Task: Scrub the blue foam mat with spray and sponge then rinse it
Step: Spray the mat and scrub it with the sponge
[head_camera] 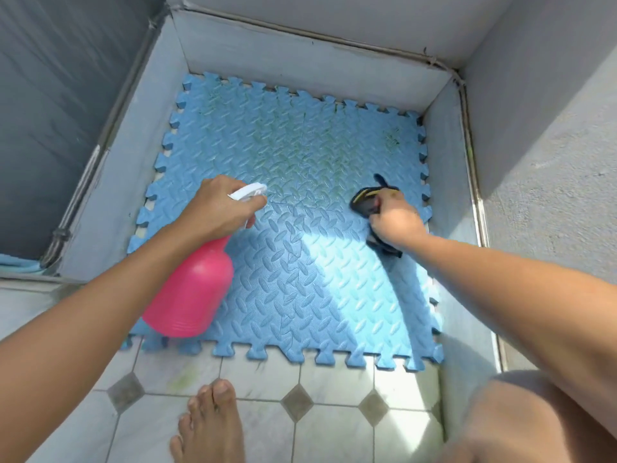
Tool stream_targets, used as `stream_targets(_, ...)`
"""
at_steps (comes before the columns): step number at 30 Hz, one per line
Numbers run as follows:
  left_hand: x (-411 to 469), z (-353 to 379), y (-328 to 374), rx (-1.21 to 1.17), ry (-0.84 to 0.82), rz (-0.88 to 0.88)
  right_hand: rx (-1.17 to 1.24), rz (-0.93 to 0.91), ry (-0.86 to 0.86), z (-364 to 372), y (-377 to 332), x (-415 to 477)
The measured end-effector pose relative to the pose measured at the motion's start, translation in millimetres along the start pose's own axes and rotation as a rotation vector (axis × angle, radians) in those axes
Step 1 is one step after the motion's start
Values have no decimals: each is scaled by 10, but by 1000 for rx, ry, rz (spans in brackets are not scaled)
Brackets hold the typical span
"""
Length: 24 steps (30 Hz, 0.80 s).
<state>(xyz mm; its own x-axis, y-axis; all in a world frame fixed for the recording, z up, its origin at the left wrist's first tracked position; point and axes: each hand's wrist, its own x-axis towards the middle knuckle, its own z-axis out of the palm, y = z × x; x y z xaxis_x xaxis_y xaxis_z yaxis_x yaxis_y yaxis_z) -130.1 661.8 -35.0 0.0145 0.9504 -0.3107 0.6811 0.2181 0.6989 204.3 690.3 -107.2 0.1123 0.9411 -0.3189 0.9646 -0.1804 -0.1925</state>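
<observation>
Left hand [217,208] grips a pink plastic spray bottle [197,292], right hand [395,220] clamps a black-and-yellow sponge [364,200] over the blue interlocking foam mat [300,279]; the nozzle, aimed mid-mat, may leave the far-edge greenish grime unsprayed.

The foam mat [300,279] lies on the tiled floor [334,396], with walls [300,58] at nine, twelve and three o'clock. Over its eight o'clock part the left hand [217,208] holds the spray bottle [193,289]. Toward three o'clock the right hand [395,222] grips the sponge [362,198]. A bare foot [210,426] stands at six o'clock.
</observation>
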Motion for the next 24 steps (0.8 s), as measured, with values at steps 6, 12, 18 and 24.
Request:
stream_targets(6, 187, -13, 158, 28, 101, 68, 139, 318, 15, -79, 365, 371)
stream_targets(12, 376, 66, 348, 49, 56, 139, 199, 351, -77, -161, 373, 419)
stream_targets(18, 834, 207, 733, 54, 29, 216, 218, 334, -166, -214, 376, 449)
stream_targets(24, 1064, 334, 895, 40, 4, 198, 180, 326, -176, -239, 375, 505)
